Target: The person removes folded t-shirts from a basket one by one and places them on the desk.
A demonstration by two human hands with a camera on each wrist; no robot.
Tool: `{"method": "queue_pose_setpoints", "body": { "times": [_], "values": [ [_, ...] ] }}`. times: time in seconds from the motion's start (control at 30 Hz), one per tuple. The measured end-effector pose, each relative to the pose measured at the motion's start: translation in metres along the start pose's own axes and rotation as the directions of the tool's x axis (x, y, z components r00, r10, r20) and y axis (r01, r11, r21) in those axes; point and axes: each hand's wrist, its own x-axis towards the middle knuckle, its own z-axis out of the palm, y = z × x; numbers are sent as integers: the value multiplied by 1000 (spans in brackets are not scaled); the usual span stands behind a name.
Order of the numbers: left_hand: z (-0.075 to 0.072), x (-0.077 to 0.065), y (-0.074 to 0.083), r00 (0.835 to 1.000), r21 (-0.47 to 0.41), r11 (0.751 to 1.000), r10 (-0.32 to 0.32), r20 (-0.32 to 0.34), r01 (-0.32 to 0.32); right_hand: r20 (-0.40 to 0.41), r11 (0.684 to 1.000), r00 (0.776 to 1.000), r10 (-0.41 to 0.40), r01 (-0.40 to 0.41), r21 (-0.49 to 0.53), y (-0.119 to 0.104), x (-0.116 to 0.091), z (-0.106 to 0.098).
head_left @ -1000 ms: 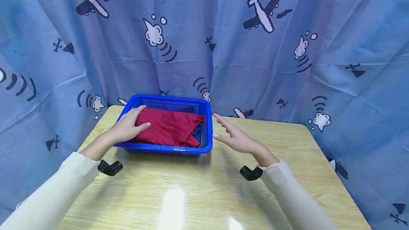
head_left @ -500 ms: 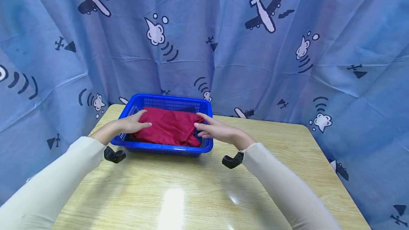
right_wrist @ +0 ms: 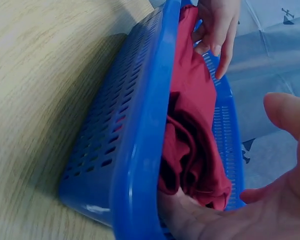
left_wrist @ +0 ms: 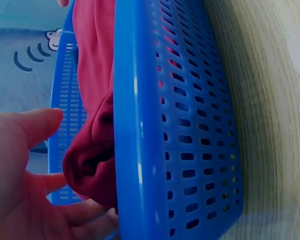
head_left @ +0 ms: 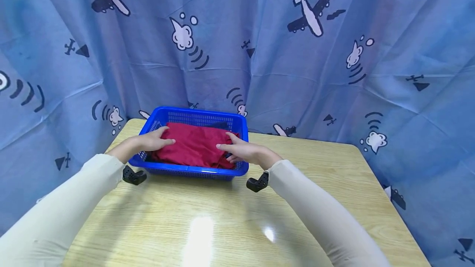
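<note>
A blue plastic basket [head_left: 189, 169] holds a folded red cloth [head_left: 194, 145]. Its exact kind of garment, if any, cannot be told. My left hand [head_left: 151, 140] reaches into the basket at the cloth's left end. In the left wrist view, the lower fingers [left_wrist: 87, 217] slip beside and under the rolled red end, while the thumb stays apart. At the opposite end, my right hand [head_left: 246, 151] reaches over the right rim. The right wrist view has its fingers [right_wrist: 182, 212] low against the bunched cloth, partly hidden, with the thumb [right_wrist: 285, 112] raised away.
Dark blue cloth [head_left: 219, 125] shows behind the red one in the basket. The basket stands on a wooden table [head_left: 315, 184], near its back left part. A blue curtain [head_left: 222, 52] with printed planes hangs behind the table.
My right hand has moved left from outside the basket to the cloth's right end. My left hand has lowered and shifted slightly, going from above the cloth to its left end.
</note>
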Motion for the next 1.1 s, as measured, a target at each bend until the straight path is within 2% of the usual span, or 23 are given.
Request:
{"method": "queue_pose_setpoints", "body": {
  "times": [0.13,0.27,0.4,0.57,0.73,0.93,1.03,1.1],
  "values": [
    [0,4,0,1000,-78,997,-4,-26,2,-28,995,1000,1,2,99,-1,6,1],
    [-2,8,-1,999,-181,983,-22,-33,16,-50,984,999,-2,11,175,-2,12,2],
    [-4,11,-2,999,-241,969,-42,24,47,-28,976,999,25,-18,218,-3,18,2],
    [-2,12,-5,990,-252,962,-81,113,108,21,961,999,41,-45,273,-3,25,5],
    [0,14,-6,988,-215,970,-83,128,110,39,966,999,33,-42,254,-2,27,8],
    [1,16,-3,996,-128,991,-32,79,42,30,982,1000,6,-12,189,-9,27,9],
    [0,16,-2,998,-108,994,-16,58,23,-6,993,1000,-18,18,113,-13,27,7],
    [0,16,-2,999,-103,995,-12,52,17,-40,999,998,-38,38,21,-16,26,6]
  ]
}}
